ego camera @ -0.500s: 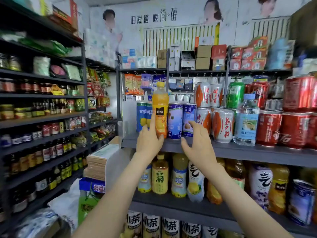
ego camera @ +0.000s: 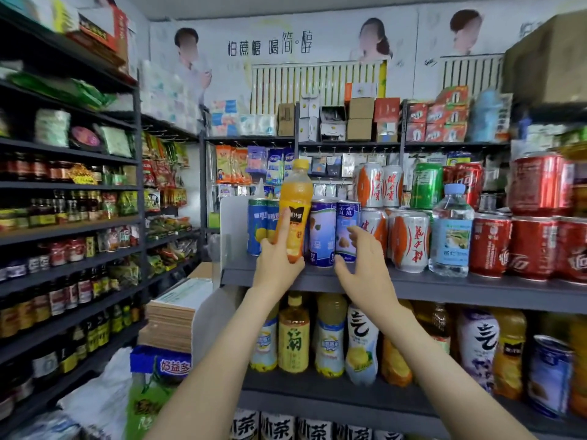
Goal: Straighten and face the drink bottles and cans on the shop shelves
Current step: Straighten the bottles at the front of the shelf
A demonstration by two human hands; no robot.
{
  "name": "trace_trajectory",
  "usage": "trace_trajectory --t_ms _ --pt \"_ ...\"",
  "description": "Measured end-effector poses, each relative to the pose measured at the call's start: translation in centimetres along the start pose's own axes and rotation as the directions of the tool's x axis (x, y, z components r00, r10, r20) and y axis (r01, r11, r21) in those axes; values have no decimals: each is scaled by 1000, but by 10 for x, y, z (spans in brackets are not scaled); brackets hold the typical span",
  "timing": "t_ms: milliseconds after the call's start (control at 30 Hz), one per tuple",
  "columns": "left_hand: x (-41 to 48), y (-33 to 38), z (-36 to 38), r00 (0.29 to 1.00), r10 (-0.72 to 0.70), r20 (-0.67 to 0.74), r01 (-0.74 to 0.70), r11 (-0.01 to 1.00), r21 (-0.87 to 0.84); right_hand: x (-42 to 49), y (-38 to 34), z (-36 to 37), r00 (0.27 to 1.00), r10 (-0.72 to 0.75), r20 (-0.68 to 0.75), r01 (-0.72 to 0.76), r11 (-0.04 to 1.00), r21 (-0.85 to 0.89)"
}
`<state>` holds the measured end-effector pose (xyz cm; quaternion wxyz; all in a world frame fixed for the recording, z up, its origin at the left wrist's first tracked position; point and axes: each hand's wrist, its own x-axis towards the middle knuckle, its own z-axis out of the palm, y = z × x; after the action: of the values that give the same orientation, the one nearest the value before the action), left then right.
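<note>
left hand (ego camera: 279,265) pinching the tilted orange juice bottle (ego camera: 293,211); right hand (ego camera: 359,262) spread beside it; could clip the blue cans (ego camera: 322,233) over

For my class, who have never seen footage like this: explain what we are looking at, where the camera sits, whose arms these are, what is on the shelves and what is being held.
There is no machine here. A person wears a wide-angle camera on the head, so the one view looks forward and down along their own bare arms.

They stand at a grey shop shelf stocked with drinks. On it are blue cans, white and orange cans, a water bottle and red cans. More bottles stand on the shelf below.

The left hand grips an orange juice bottle with a yellow cap, tilted slightly. The right hand is open, fingers spread close by the blue cans; it holds nothing.

The shelves on the left carry jars and dark bottles.
</note>
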<state>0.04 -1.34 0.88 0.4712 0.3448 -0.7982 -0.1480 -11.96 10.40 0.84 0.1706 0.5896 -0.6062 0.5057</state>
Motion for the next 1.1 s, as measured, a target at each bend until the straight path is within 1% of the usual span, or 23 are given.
trace_trajectory --t_ms 100,167,200,300,367,400,467,533,600,667,733,800,833,933,1033,1100 --pt "-27 3 -9 995 31 -93 -38 997 -68 1 -15 8 1000 24 8 -25 988 154" --pt "-50 9 -18 990 56 -128 -73 989 -132 -3 -28 11 998 42 48 -54 959 279" --pt "-62 13 -22 988 73 -134 -95 982 -162 -7 -36 11 994 64 87 -91 931 354" --pt "-102 20 -26 988 138 -67 -149 962 -227 -24 -49 2 967 107 233 -221 806 549" --pt "-126 21 -21 982 189 1 -183 952 -246 -41 -43 -4 955 122 271 -268 749 606" --pt "-136 19 -17 977 210 42 -191 942 -275 -51 -39 -8 949 152 275 -295 736 610" --pt "-151 13 -8 955 244 172 -167 914 -371 -75 -27 -17 935 227 272 -350 712 609" --pt "-160 10 5 906 277 321 -84 860 -504 -100 -10 -26 914 301 271 -405 695 595" --pt "-165 10 20 860 283 424 24 808 -588 -124 7 -35 878 374 298 -478 684 551" --pt "-170 19 41 813 290 505 126 759 -639 -149 23 -48 830 458 318 -556 654 513" --pt "-177 31 65 752 296 590 231 719 -656 -171 37 -64 782 542 308 -615 591 521" --pt "-185 45 88 681 322 657 295 702 -649 -189 52 -83 734 610 299 -657 528 538" --pt "-190 53 100 659 333 675 312 696 -647 -197 59 -93 713 633 303 -676 505 536" --pt "-208 81 131 636 335 695 328 698 -636 -214 82 -130 673 665 325 -721 489 492" --pt "-232 119 164 675 306 672 287 729 -621 -228 104 -172 665 670 329 -738 525 424" --pt "-248 145 188 698 287 656 253 758 -601 -239 123 -201 658 692 299 -748 552 369"
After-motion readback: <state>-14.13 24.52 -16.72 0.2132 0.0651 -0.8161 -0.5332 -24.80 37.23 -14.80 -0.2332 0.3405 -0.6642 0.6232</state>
